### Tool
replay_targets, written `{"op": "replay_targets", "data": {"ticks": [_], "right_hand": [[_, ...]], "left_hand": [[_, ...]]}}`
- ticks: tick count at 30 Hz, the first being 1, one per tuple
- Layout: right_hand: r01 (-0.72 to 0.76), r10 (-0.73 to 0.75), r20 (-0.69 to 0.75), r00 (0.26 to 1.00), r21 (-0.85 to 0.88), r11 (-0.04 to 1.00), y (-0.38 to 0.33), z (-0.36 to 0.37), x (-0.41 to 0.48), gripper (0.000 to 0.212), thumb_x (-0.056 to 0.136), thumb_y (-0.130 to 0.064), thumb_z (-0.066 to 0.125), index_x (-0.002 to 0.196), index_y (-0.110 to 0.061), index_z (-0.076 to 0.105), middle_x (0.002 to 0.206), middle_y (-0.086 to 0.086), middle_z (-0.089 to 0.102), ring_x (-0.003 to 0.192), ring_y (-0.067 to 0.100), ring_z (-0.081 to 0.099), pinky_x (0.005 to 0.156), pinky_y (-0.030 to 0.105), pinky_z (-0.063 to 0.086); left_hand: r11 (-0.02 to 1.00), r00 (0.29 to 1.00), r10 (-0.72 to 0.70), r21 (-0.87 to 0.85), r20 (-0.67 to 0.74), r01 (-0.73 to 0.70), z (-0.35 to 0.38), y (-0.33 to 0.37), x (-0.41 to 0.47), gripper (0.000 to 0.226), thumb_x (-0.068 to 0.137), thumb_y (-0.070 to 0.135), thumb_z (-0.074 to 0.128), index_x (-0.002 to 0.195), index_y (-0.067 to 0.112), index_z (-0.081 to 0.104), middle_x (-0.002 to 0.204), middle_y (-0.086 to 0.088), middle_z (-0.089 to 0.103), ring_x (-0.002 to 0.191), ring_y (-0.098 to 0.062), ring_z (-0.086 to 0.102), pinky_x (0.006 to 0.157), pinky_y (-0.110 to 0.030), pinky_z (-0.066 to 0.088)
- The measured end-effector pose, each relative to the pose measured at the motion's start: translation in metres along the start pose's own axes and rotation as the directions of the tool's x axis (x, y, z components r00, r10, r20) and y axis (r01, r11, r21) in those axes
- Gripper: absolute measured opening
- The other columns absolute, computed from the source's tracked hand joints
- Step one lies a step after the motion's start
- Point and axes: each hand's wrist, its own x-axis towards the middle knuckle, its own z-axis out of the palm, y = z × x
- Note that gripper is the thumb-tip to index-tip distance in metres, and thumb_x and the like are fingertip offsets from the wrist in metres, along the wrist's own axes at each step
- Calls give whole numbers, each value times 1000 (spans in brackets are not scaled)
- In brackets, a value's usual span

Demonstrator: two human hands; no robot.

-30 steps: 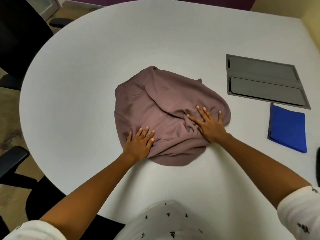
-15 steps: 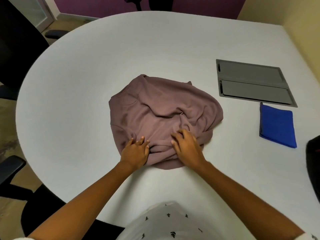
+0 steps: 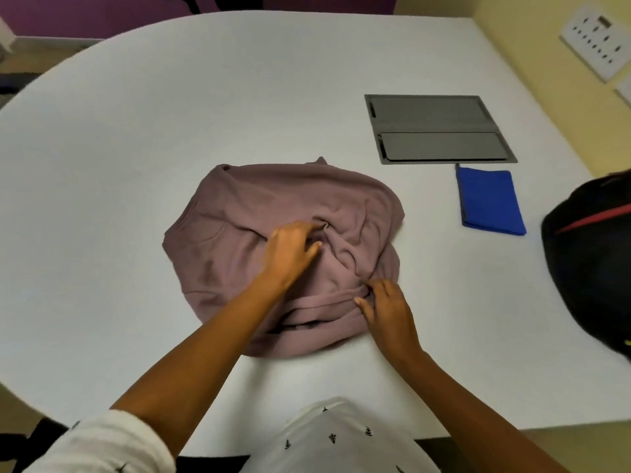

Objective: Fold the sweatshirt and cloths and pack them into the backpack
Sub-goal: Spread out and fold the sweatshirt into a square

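White table (image 3: 143, 158), sweatshirt (image 3: 273, 199) well off edges

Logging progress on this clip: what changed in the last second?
Both hands went from pressing flat to gripping the sweatshirt: left hand moved up to a middle fold, right hand pinches the near hem. Sweatshirt still bunched on the table; blue cloth unmoved.

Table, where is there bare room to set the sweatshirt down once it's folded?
Free: the wide stretch of table left of the sweatshirt, and the far strip beyond it. Crowded: the right side, where the grey panel, blue cloth and backpack sit close together.
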Motion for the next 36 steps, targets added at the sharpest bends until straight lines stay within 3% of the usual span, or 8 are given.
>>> {"op": "replay_targets", "data": {"ticks": [4, 8, 10, 13, 19, 24, 29, 36], "right_hand": [[-12, 12, -25, 1000, 9, 1000, 3, 4, -8, 19, 81, -7, 74, 98, -6, 67, 90, 8, 66, 77, 24, 64, 62, 26, 52], [40, -44, -63, 997, -59, 997, 10, 2, 1, 9, 88, -11, 60, 88, -6, 68, 80, 8, 66, 66, 22, 63, 54, 24, 50], [97, -102, -58, 993, -80, 992, 13, -1, 4, 19, 89, -15, 53, 86, -5, 69, 79, 7, 66, 68, 21, 63, 56, 23, 50], [152, -158, -70, 985, -84, 985, 19, -11, 1, 8, 80, 0, 68, 88, 0, 69, 79, 10, 65, 70, 24, 63, 59, 26, 53], [122, -146, -134, 980, -171, 978, 45, -52, -13, 25, 91, -14, 48, 94, 1, 68, 86, 12, 65, 76, 27, 62, 70, 27, 49], [130, -158, -155, 975, -176, 976, 33, -68, -3, 11, 87, -7, 58, 90, -3, 68, 84, 8, 65, 76, 22, 59, 69, 23, 45], [-3, 11, -93, 996, 85, 996, 26, -61, 9, 19, 86, 5, 54, 89, -9, 66, 94, 1, 61, 84, 11, 55, 76, 13, 43], [-172, 188, -21, 982, 312, 934, 7, -30, 35, 29, 89, 4, 55, 117, -1, 58, 115, 10, 62, 101, 10, 52, 87, -4, 31]], "left_hand": [[964, 951, 256, 25, 173, -264, 32, 17, 29, 37, 75, 9, 69, 112, 13, 69, 108, -7, 70, 93, -28, 66, 80, -37, 54], [932, 909, 344, 34, 236, -361, 43, 27, 40, 26, 73, 1, 60, 94, 9, 75, 87, -7, 71, 68, -21, 68, 71, -29, 52], [931, 918, 319, 103, 236, -350, 44, 28, 47, 24, 72, -2, 63, 86, 12, 75, 79, -3, 72, 70, -23, 66, 76, -30, 45], [943, 948, 240, 180, 208, -278, 38, 29, 64, 23, 70, -3, 63, 80, 14, 75, 78, -4, 72, 71, -28, 65, 78, -32, 39], [995, 985, 19, 95, -171, -3, -2, 16, 104, 18, 71, 1, 55, 75, 12, 69, 80, -6, 72, 76, -31, 64, 80, -34, 38], [990, 947, -136, -12, -290, 139, -6, 14, 116, 11, 83, 8, 58, 82, 8, 69, 89, -10, 70, 83, -29, 62, 79, -32, 36], [999, 984, 36, -27, -176, -42, 15, 7, 99, 29, 90, 9, 54, 117, 5, 63, 120, -14, 58, 105, -30, 56, 93, -35, 46], [996, 993, 91, -12, -68, -92, 28, 18, 59, 48, 95, 26, 51, 139, 7, 46, 144, -14, 44, 137, -32, 35, 115, -48, 26]]}}
